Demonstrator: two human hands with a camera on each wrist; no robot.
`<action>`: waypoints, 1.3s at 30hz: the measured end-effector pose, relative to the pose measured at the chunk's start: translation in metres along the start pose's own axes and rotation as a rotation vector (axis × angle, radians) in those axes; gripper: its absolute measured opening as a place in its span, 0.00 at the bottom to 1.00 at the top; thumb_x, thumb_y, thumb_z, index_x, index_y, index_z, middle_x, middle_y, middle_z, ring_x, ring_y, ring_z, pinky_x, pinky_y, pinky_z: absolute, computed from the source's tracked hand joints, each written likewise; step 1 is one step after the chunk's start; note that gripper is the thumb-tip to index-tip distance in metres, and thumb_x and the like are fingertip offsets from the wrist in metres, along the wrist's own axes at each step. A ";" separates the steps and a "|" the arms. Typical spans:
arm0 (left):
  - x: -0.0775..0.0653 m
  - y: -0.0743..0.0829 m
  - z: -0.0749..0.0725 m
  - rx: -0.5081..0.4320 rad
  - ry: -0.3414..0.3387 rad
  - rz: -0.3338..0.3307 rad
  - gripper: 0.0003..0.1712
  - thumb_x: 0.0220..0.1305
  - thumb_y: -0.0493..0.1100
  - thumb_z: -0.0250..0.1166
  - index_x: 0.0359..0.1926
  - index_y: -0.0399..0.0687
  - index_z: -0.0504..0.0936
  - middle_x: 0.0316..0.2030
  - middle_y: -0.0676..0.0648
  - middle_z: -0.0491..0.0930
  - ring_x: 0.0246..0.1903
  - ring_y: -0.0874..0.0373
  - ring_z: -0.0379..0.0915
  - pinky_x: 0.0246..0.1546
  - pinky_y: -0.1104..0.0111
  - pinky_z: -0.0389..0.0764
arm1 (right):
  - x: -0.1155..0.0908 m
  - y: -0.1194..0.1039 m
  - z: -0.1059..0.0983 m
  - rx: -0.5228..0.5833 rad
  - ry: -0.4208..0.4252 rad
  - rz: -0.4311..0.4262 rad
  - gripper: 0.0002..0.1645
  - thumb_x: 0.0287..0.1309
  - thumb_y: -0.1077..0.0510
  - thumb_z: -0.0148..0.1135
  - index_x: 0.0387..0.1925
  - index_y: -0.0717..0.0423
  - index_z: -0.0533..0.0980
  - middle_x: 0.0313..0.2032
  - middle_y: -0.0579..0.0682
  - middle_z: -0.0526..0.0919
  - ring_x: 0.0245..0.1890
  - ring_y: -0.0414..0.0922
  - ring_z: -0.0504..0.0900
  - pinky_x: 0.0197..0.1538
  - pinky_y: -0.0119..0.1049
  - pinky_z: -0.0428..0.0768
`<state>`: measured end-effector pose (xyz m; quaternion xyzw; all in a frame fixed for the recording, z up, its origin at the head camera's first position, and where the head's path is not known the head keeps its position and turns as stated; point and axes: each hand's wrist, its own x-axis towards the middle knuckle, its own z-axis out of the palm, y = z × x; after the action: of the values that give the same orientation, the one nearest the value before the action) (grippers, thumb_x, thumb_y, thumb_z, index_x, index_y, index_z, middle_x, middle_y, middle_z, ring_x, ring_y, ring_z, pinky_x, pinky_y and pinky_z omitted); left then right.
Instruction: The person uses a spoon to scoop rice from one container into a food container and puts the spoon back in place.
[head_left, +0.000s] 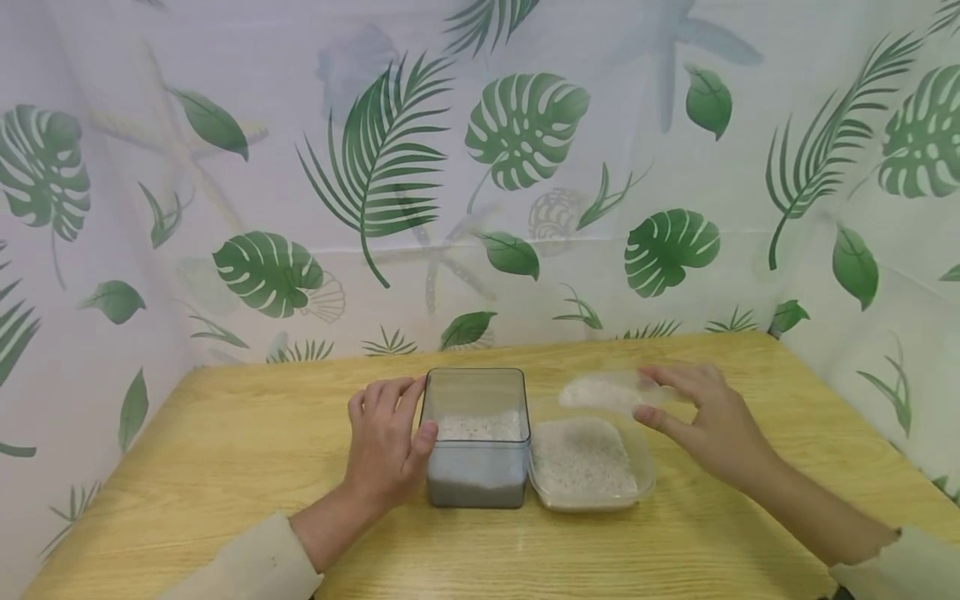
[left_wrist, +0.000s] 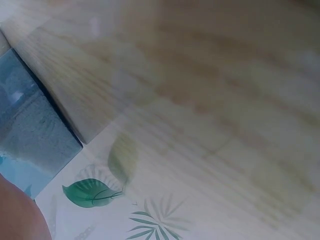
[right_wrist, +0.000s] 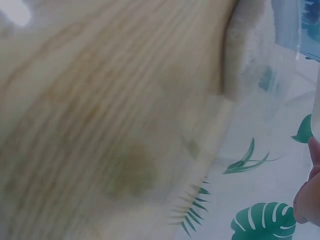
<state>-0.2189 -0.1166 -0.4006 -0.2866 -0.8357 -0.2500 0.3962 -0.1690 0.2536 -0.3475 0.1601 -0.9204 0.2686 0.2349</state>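
Note:
A grey see-through square box stands on the table, with pale grains visible inside. My left hand holds its left side, thumb near the front and fingers toward the back. To its right sits a clear plastic tub filled with pale, sand-like grains. Above the tub's back edge, my right hand pinches a clear, blurred scoop-like piece with whitish grains in it; its exact shape cannot be made out. The left wrist view catches the box at its left edge, beside part of the hand.
Beneath everything lies a wood-grain table. A white cloth with green leaf prints hangs behind the table and along both sides. The box and tub stand close together, side by side.

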 end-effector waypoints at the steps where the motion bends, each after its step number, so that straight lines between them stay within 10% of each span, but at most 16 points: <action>1: 0.000 0.000 0.000 -0.001 0.000 -0.001 0.44 0.75 0.63 0.32 0.57 0.32 0.79 0.49 0.36 0.78 0.50 0.42 0.67 0.52 0.43 0.57 | -0.002 0.001 0.002 -0.006 0.000 -0.013 0.30 0.58 0.50 0.71 0.60 0.56 0.78 0.56 0.57 0.82 0.47 0.46 0.69 0.42 0.45 0.70; 19: 0.000 -0.001 0.000 0.008 0.004 0.004 0.47 0.75 0.66 0.27 0.58 0.33 0.78 0.49 0.36 0.78 0.50 0.43 0.67 0.52 0.44 0.57 | -0.018 0.018 0.034 -0.113 0.046 -0.347 0.31 0.50 0.54 0.74 0.56 0.60 0.78 0.38 0.42 0.77 0.42 0.38 0.64 0.49 0.45 0.61; 29: -0.001 0.000 0.000 0.003 -0.003 0.001 0.45 0.75 0.65 0.29 0.58 0.32 0.78 0.49 0.36 0.77 0.51 0.42 0.67 0.52 0.44 0.57 | -0.018 0.026 0.041 -0.245 0.089 -0.517 0.41 0.72 0.32 0.40 0.58 0.64 0.75 0.38 0.46 0.76 0.41 0.43 0.67 0.44 0.43 0.61; 39: -0.001 -0.001 0.000 0.012 -0.006 0.002 0.47 0.75 0.66 0.28 0.58 0.32 0.78 0.49 0.36 0.78 0.51 0.42 0.67 0.52 0.44 0.57 | -0.018 0.030 0.044 -0.231 0.083 -0.523 0.40 0.73 0.32 0.39 0.56 0.63 0.77 0.37 0.47 0.77 0.41 0.44 0.67 0.44 0.42 0.61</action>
<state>-0.2190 -0.1174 -0.4012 -0.2859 -0.8381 -0.2438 0.3956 -0.1825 0.2558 -0.4025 0.3532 -0.8619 0.0984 0.3502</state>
